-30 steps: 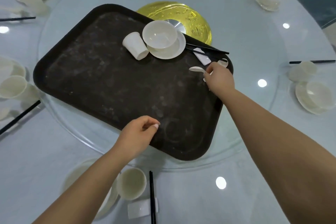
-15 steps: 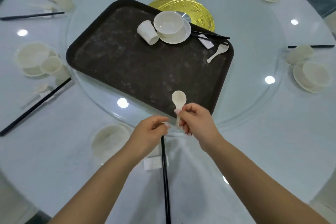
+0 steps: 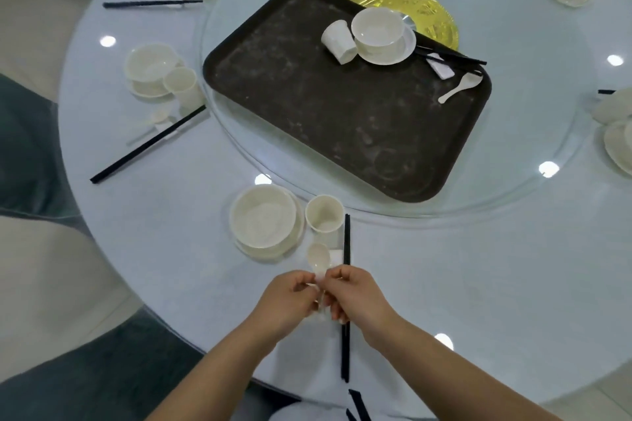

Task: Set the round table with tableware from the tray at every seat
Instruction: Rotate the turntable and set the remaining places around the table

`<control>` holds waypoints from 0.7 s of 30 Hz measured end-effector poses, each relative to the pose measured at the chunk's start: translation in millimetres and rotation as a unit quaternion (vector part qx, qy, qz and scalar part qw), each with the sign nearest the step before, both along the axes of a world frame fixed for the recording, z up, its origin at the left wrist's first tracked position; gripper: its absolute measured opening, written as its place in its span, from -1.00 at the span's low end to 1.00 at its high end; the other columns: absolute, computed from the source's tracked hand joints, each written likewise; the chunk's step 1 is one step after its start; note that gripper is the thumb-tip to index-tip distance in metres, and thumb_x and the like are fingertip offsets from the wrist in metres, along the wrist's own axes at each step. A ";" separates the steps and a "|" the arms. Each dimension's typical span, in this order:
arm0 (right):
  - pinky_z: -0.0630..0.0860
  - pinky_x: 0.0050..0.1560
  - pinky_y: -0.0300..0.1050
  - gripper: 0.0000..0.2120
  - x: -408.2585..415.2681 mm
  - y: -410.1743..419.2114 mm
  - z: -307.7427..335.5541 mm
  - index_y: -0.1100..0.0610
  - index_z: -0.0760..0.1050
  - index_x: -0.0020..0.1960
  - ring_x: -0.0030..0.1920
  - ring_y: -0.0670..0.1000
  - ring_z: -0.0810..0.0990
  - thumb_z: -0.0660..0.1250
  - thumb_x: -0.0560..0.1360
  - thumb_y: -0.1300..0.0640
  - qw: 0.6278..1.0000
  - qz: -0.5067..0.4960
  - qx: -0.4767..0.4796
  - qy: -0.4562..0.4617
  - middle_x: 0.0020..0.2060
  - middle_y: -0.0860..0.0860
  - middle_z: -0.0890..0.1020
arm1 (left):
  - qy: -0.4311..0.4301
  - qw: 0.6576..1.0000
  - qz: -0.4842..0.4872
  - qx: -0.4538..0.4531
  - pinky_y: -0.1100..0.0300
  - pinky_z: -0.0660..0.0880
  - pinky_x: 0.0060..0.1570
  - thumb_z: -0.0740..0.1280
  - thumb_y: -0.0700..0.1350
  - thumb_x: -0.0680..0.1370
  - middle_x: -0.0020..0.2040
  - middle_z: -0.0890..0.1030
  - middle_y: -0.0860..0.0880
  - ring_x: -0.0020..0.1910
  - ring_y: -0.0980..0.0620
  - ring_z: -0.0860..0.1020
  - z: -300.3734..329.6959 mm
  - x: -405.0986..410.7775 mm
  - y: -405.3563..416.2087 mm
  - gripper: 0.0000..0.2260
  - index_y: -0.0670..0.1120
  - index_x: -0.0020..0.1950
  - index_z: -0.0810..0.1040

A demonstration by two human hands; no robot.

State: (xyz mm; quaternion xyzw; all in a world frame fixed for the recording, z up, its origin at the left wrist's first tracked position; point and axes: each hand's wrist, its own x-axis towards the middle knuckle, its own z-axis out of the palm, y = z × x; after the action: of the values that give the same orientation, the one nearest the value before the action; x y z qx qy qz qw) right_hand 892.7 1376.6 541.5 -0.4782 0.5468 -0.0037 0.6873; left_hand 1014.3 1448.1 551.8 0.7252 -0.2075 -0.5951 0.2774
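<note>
Hands: left hand [image 3: 290, 297] and right hand [image 3: 355, 294] are together, pinching the spoon [image 3: 318, 261].
Change: spoon is coming from tray [image 3: 290, 102] to the near setting's rest [image 3: 336, 256].
Worktop: one set is still waiting on the tray.

dim, soft picture; lamp glare on table [image 3: 444, 267].

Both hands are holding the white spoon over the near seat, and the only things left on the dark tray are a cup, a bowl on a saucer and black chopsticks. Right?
Not quite. The head view shows one more item on the dark brown tray: a second white spoon near its right edge, beside a small white rest. The rest holds: left hand and right hand grip the white spoon, and the white cup, bowl on saucer and black chopsticks remain.
</note>
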 end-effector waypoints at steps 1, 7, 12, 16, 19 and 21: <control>0.34 -0.50 -0.22 -0.81 -0.6 2.3 -3.1 0.18 0.51 -0.24 -0.54 -0.03 0.46 0.34 0.53 0.15 1.000 0.005 0.004 0.007 -0.45 0.06 0.58 | 0.001 1.000 0.005 0.010 0.17 0.57 -0.10 0.23 -0.28 0.51 -0.25 0.67 -0.06 -0.27 0.07 0.60 -2.4 -2.2 3.0 -0.81 -0.16 -0.13 0.64; 0.36 -0.52 -0.25 -0.80 -2.6 3.2 -14.9 0.17 0.50 -0.27 -0.54 -0.03 0.47 0.30 0.53 0.18 0.998 -0.007 0.014 0.064 -0.46 0.04 0.57 | 0.002 1.000 -0.010 0.021 0.15 0.58 -0.10 0.20 -0.30 0.51 -0.15 0.69 -0.15 -0.24 0.02 0.60 -13.2 -11.9 4.1 -0.76 -0.13 -0.04 0.66; 0.34 -0.52 -0.27 -0.82 -1.7 -4.1 -19.5 0.17 0.50 -0.26 -0.53 -0.03 0.46 0.27 0.52 0.21 0.996 -0.033 0.016 0.081 -0.43 0.06 0.58 | 0.012 1.000 0.015 0.009 0.28 0.60 -0.20 0.20 -0.30 0.55 -0.24 0.70 -0.01 -0.18 0.04 0.67 -17.0 -12.4 -6.8 -0.70 0.03 -0.10 0.65; 0.32 -0.54 -0.28 -0.79 -2.5 -6.4 -21.8 0.17 0.49 -0.30 -0.57 -0.04 0.44 0.27 0.52 0.21 0.995 -0.036 0.010 0.089 -0.47 0.04 0.57 | -0.001 1.000 0.018 0.019 0.15 0.61 0.01 0.24 -0.26 0.57 -0.06 0.69 -0.09 -0.05 -0.03 0.66 -23.3 -13.2 -10.1 -0.78 -0.05 0.13 0.59; 0.31 -0.54 -0.27 -0.75 -1.6 -6.7 -23.8 0.16 0.47 -0.34 -0.58 -0.05 0.43 0.26 0.52 0.22 0.995 -0.025 -0.001 0.093 -0.49 0.03 0.55 | -0.002 1.000 -0.002 0.003 0.05 0.61 0.05 0.22 -0.29 0.56 -0.13 0.71 -0.11 -0.08 -0.06 0.68 -25.0 -14.5 -7.6 -0.74 -0.05 0.07 0.65; 0.31 -0.54 -0.26 -0.73 -0.2 -7.0 -25.3 0.16 0.46 -0.37 -0.58 -0.04 0.43 0.24 0.51 0.23 0.995 -0.014 -0.013 0.097 -0.48 0.04 0.55 | -0.009 1.000 -0.001 0.005 0.01 0.60 0.08 0.23 -0.29 0.55 -0.14 0.71 -0.09 -0.10 -0.04 0.68 -26.0 -15.7 -6.5 -0.74 -0.02 0.06 0.65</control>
State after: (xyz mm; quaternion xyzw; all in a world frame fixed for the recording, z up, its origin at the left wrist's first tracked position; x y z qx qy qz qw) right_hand 892.5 1369.7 516.2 -0.4773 0.6176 0.0258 0.6245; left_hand 998.6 1441.6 525.8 0.7320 -0.2076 -0.5896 0.2708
